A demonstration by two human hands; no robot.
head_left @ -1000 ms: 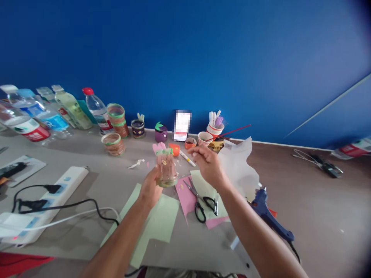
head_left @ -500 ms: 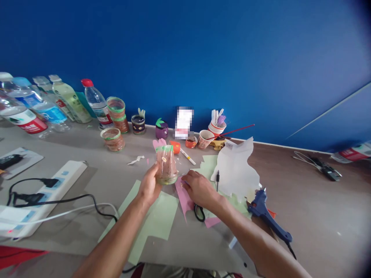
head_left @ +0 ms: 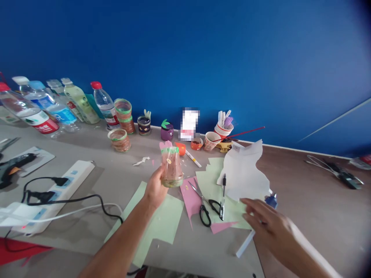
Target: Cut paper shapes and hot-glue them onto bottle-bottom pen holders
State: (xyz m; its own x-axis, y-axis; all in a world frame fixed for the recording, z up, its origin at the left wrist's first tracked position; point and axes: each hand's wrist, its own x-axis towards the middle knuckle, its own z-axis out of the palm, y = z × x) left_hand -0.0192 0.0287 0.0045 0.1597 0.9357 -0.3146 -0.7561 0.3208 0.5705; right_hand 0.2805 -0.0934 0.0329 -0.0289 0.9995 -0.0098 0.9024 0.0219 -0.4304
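My left hand (head_left: pixel 155 189) is closed round a small decorated clear cup (head_left: pixel 171 168) with a green band and pink ears, held upright above the table. My right hand (head_left: pixel 268 226) hovers low at the right with fingers stretched out and nothing in them, just over the blue glue gun (head_left: pixel 271 200), which it mostly hides. Black-handled scissors (head_left: pixel 204 201) and a pen (head_left: pixel 222 195) lie between the hands on pink paper (head_left: pixel 190 195) and pale green paper (head_left: pixel 213 184). A white cut-out sheet (head_left: pixel 244 171) lies beyond my right hand.
Bottles (head_left: pixel 52 112) and decorated cups (head_left: pixel 119 139) line the blue wall. A paper cup of sticks (head_left: pixel 222 127) stands at the back. A white power strip (head_left: pixel 58 188) with black cables lies left, beside another glue gun (head_left: pixel 13 166). A larger green sheet (head_left: pixel 158 222) lies near me.
My right hand left the pink paper by the cup and swung right and towards me, opening over the blue glue gun. The pen now lies flat by the scissors. My left hand still holds the cup.
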